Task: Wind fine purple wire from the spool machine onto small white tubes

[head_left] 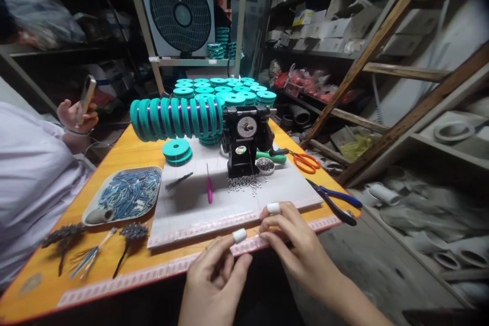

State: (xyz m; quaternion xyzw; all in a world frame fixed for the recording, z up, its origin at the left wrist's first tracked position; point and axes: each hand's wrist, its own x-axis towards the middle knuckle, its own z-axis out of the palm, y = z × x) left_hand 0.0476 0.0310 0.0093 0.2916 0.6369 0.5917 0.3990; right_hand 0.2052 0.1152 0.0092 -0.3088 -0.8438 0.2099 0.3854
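Observation:
My left hand (pixel 217 277) is at the front edge of the table, its fingers curled, with a white cover on the index fingertip. Whatever lies in those fingers is too small to make out. Just to the right, my right hand (pixel 300 244) has thumb and fingertips in a pinch, and one fingertip wears a white cover too. What it pinches cannot be made out. Both hands are over the measuring tape strip (pixel 248 245) along the edge. Beyond them lies a white board (pixel 191 219) with small silver beads (pixel 244 183) and a pink-handled hook tool (pixel 209 191).
A black hand-crank winder (pixel 242 150) carries a row of teal spools (pixel 175 118). More teal spools (pixel 233 98) stand behind. Pliers (pixel 336 201) and orange scissors (pixel 306 162) lie right; a tray (pixel 88 216) of blue tubes sits left. Another person's hand (pixel 78 117) holds a phone.

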